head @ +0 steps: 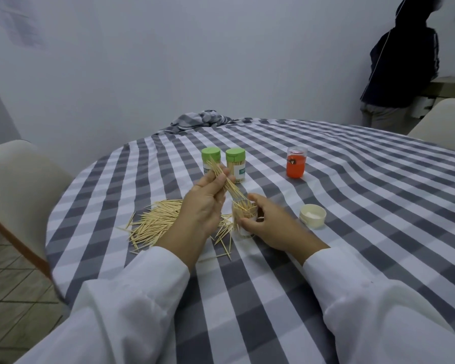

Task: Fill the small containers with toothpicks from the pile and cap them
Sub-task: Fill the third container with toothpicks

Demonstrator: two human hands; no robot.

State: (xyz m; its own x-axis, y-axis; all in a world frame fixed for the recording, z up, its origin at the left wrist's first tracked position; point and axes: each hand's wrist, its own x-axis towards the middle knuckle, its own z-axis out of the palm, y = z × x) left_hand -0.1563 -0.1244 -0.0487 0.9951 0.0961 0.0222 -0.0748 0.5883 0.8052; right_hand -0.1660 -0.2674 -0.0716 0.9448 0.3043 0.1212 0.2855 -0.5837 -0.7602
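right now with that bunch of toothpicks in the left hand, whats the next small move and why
Probably ease the bunch further down into the clear container. The left hand pinches it tilted, lower tips just at the open mouth, while the right hand grips the container. Its white cap lies apart on the tablecloth.

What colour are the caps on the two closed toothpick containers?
Light green, both caps; seen clearly in the head view.

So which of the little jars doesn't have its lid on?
The clear jar the right hand holds. It is open, with toothpicks sticking out. Both green-capped jars and the orange jar behind it are capped.
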